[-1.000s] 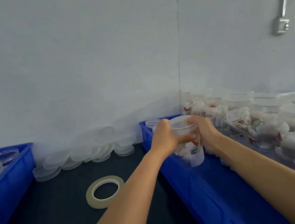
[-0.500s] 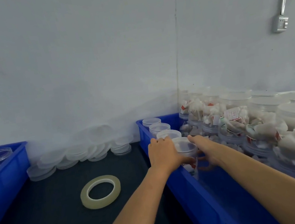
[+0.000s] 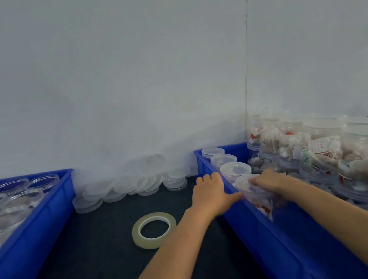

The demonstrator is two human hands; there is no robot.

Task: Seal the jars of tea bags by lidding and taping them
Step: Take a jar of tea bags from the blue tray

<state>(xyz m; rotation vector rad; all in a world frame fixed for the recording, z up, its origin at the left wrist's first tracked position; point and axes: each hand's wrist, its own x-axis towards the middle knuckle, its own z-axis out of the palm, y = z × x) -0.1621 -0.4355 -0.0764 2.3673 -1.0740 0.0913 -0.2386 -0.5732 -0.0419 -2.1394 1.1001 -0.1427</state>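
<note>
While both forearms reach into the right blue plastic bin point(image 3: 249, 222), the left hand point(image 3: 212, 194) rests over the bin's near-left rim with fingers curled, thumb touching the clear lidded plastic jar of tea bags point(image 3: 253, 191). The right hand point(image 3: 267, 181) lies on the jar's right side; blur prevents telling whether its fingers grip. The jar stands nearest in a row of three further lidded jars point(image 3: 223, 159) along the bin's left wall. A roll of clear tape point(image 3: 154, 229) lies flat on the dark mat point(image 3: 77, 260). Loose translucent lids point(image 3: 125, 184) are stacked against the far wall
</note>
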